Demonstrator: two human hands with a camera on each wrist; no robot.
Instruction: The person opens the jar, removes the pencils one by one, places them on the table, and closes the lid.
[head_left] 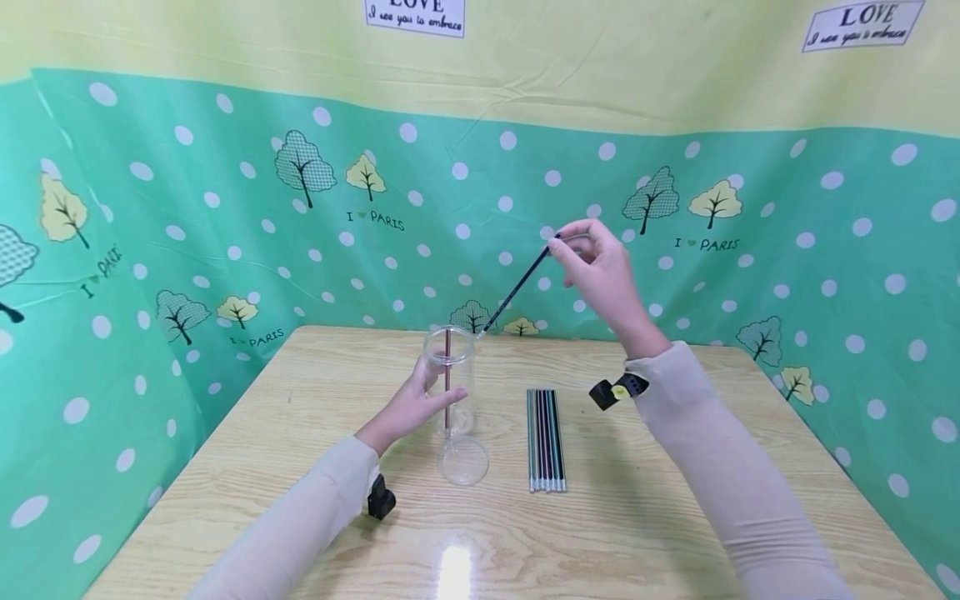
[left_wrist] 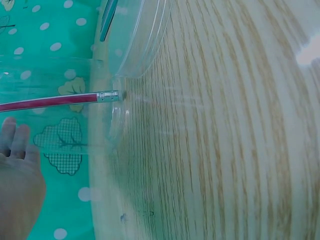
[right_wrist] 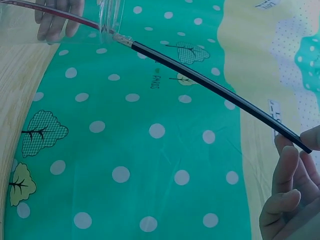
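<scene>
My left hand [head_left: 420, 402] grips a clear cylindrical jar [head_left: 468, 383] that stands upright on the table, its thumb across the near side. Inside the jar stands one red pencil [left_wrist: 65, 101], its metal-capped eraser end at the bottom. Up to the right, my right hand [head_left: 600, 271] pinches a dark pencil [right_wrist: 215, 87] by its upper end between thumb and fingers. That pencil slants down to the left, and its metal-capped eraser end is right by the jar's rim [head_left: 450, 360].
A round clear lid [head_left: 463, 462] lies on the wooden table [head_left: 322, 375] just in front of the jar. Right of it, several dark and teal pencils [head_left: 546, 437] lie side by side, eraser ends toward me. A green dotted cloth [head_left: 390, 275] hangs behind the table.
</scene>
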